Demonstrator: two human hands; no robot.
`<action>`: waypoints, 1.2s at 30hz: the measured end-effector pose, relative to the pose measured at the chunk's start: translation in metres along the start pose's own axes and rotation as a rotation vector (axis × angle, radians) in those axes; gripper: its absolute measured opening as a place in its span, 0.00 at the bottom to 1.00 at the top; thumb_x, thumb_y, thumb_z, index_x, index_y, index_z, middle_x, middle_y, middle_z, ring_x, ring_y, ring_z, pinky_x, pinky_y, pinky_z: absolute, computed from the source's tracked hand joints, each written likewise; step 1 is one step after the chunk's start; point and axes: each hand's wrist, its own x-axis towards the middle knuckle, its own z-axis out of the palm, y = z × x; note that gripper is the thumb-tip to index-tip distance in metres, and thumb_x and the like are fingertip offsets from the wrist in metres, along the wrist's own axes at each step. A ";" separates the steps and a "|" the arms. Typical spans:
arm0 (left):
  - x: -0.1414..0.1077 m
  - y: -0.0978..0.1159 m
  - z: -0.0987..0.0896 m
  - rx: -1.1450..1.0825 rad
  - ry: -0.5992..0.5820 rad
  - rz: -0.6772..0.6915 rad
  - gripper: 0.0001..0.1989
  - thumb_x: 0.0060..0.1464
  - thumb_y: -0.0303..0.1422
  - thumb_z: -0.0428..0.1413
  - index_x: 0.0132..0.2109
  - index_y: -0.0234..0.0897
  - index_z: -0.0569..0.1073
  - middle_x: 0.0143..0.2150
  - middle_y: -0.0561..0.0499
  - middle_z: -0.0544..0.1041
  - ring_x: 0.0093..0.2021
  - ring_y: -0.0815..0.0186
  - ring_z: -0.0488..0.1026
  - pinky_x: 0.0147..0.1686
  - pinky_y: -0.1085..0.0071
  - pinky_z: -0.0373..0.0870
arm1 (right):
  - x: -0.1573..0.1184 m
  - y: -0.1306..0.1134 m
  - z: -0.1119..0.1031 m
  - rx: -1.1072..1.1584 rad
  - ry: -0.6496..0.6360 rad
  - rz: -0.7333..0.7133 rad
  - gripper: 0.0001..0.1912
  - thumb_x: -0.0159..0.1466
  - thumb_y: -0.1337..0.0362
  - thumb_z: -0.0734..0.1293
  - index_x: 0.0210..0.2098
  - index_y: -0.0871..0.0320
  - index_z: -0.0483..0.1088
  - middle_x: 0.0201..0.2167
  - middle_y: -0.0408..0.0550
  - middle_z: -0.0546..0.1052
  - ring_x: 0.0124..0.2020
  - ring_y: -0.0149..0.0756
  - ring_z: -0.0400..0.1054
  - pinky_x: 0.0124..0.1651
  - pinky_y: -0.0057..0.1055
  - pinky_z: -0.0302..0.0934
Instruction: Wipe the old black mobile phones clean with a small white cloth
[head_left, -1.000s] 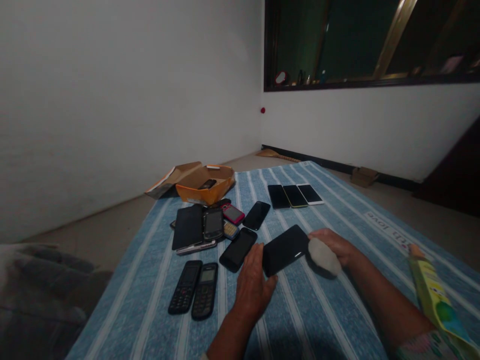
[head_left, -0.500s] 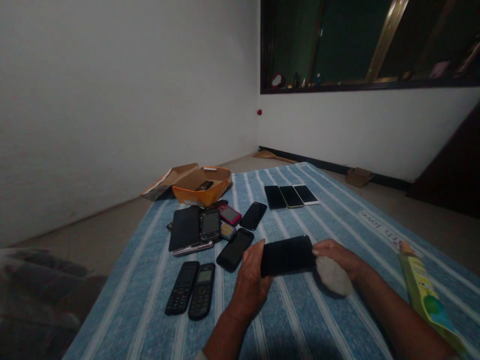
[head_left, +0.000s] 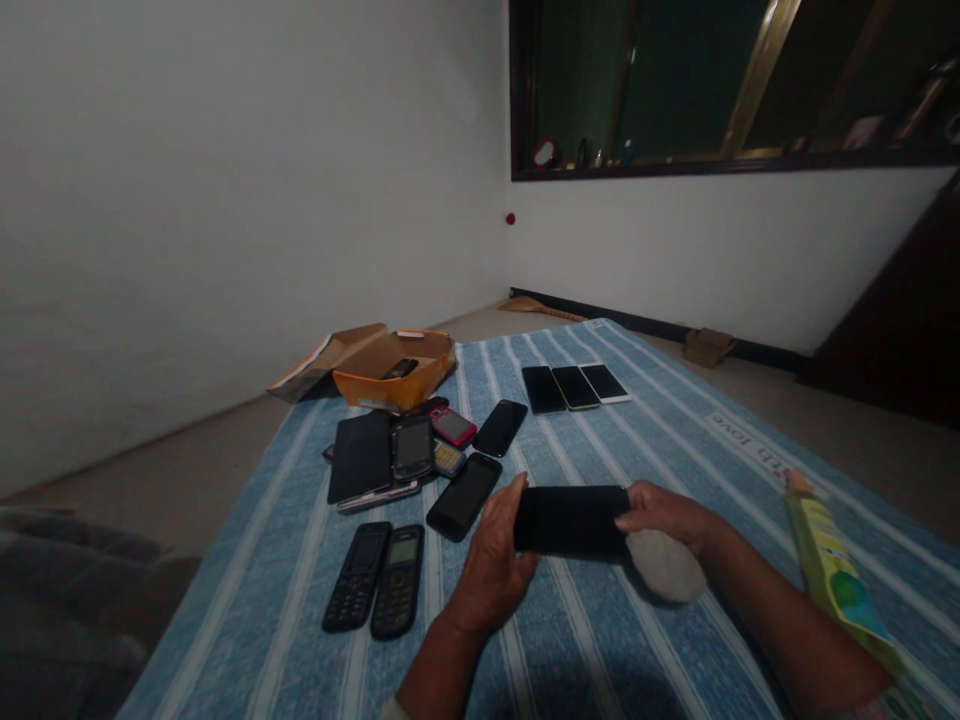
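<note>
Gripping a black phone (head_left: 571,523) by its opposite ends, the left hand (head_left: 491,562) and right hand (head_left: 670,515) hold it crosswise over the striped cloth (head_left: 656,430), probably for steadiness; a pale pad (head_left: 666,568) sits below the right palm, seemingly tucked to free the thumb.

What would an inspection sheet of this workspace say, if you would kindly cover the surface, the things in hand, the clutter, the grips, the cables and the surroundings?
Surface: blue cloth with pale stripes.
Job's things: dark phone, held lengthwise; pale rounded object at its lower right.
Clutter: two keypad phones side by side; pile of devices; three flat phones in a row; open orange box with a small phone inside; yellow-green packet.
Grips: left hand on the dark phone's left end; right hand on its right end.
Cables: nothing seen.
Surroundings: plain wall; dark-framed window; small carton on the floor.
</note>
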 end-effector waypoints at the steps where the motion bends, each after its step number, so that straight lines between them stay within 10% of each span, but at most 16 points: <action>1: 0.000 0.000 0.000 -0.019 -0.009 -0.016 0.42 0.48 0.21 0.54 0.68 0.40 0.49 0.64 0.41 0.63 0.64 0.54 0.60 0.62 0.51 0.60 | -0.001 0.001 0.001 0.019 -0.021 -0.001 0.23 0.46 0.49 0.76 0.25 0.64 0.72 0.21 0.43 0.72 0.21 0.25 0.63 0.26 0.24 0.54; 12: 0.005 -0.009 0.011 -0.140 0.010 -0.134 0.41 0.50 0.27 0.56 0.69 0.41 0.48 0.68 0.40 0.59 0.65 0.53 0.61 0.64 0.51 0.56 | -0.005 -0.002 0.001 0.149 0.021 0.074 0.20 0.42 0.54 0.78 0.22 0.64 0.72 0.17 0.40 0.73 0.17 0.24 0.64 0.21 0.21 0.55; 19: 0.019 0.008 0.017 -0.172 0.067 -0.290 0.39 0.49 0.33 0.59 0.66 0.38 0.54 0.55 0.43 0.73 0.45 0.59 0.77 0.49 0.58 0.73 | -0.017 -0.015 -0.004 0.188 0.117 0.091 0.20 0.39 0.55 0.79 0.17 0.63 0.70 0.13 0.41 0.71 0.14 0.25 0.62 0.19 0.23 0.56; 36: 0.048 0.018 0.041 -0.238 0.147 -0.490 0.36 0.47 0.32 0.61 0.63 0.36 0.58 0.48 0.45 0.74 0.34 0.66 0.76 0.40 0.67 0.73 | -0.039 -0.013 -0.019 0.274 0.211 -0.001 0.14 0.47 0.62 0.77 0.19 0.63 0.70 0.13 0.43 0.73 0.14 0.26 0.64 0.18 0.21 0.57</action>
